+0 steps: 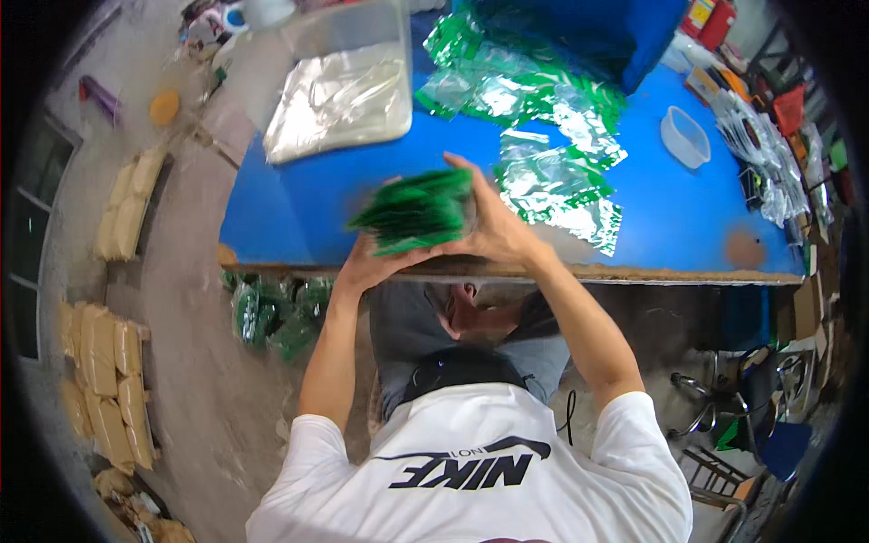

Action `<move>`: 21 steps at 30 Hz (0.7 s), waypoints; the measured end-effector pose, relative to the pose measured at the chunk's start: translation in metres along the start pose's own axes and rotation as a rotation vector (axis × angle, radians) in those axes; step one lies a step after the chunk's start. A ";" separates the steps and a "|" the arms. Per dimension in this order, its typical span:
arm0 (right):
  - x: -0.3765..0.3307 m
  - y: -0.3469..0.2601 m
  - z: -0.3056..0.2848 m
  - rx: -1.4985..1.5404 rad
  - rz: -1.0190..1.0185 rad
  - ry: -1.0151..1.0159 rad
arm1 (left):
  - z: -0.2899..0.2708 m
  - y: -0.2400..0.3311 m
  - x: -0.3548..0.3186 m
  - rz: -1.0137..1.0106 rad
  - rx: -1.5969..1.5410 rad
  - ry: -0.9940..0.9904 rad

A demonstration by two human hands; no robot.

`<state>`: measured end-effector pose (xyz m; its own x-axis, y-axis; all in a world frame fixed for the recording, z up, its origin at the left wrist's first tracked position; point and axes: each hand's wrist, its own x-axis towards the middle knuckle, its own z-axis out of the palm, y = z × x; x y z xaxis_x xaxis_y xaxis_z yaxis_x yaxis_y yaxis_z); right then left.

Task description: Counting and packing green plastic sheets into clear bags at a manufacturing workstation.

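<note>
Between my two hands, over the near edge of the blue table, is a thick stack of green plastic packets, blurred by motion. My left hand is closed round its lower left side, with part of the fingers hidden behind the stack. My right hand grips the right end, thumb side up. Just right of the stack, more shiny green and clear packets lie spread on the table. They run back to a larger heap of the same packets.
A clear plastic bin with shiny film stands at the back left. An open blue crate sits behind the heap. To the right are a small clear tub and silvery packets. Brown sacks and bagged green packets lie on the floor.
</note>
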<state>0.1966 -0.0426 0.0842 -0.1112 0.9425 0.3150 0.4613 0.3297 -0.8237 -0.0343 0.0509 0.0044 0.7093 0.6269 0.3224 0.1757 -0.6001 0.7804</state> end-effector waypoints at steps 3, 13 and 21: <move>-0.015 0.063 0.017 -0.016 0.106 0.078 | 0.008 -0.022 0.032 0.427 0.379 -0.124; -0.003 0.053 0.027 0.114 0.196 0.221 | 0.025 0.004 0.044 -0.034 -0.831 0.084; 0.009 0.044 0.057 0.740 0.293 0.376 | 0.066 0.033 0.023 -0.080 -1.206 0.415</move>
<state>0.1657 -0.0165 0.0242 0.2792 0.9577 0.0698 -0.2774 0.1500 -0.9490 0.0327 0.0122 0.0025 0.4222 0.8783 0.2243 -0.6748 0.1392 0.7247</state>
